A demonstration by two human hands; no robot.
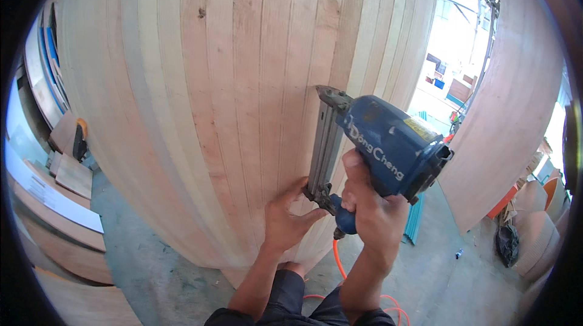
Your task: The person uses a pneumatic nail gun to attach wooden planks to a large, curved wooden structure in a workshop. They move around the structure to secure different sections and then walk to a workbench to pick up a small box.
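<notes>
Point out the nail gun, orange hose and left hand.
Nail gun point(388, 138): head view, on its blue body.
Orange hose point(338, 259): head view, stretch below the gun.
Left hand point(284, 221): head view, between wrist and fingers.

A blue nail gun point(392, 138) faces a planked panel point(231, 101).

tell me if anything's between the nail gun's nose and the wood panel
Nothing visible. The nose is at the wood panel, contact unclear. The right hand holds the nail gun; the left hand is lower, at the magazine.
</notes>
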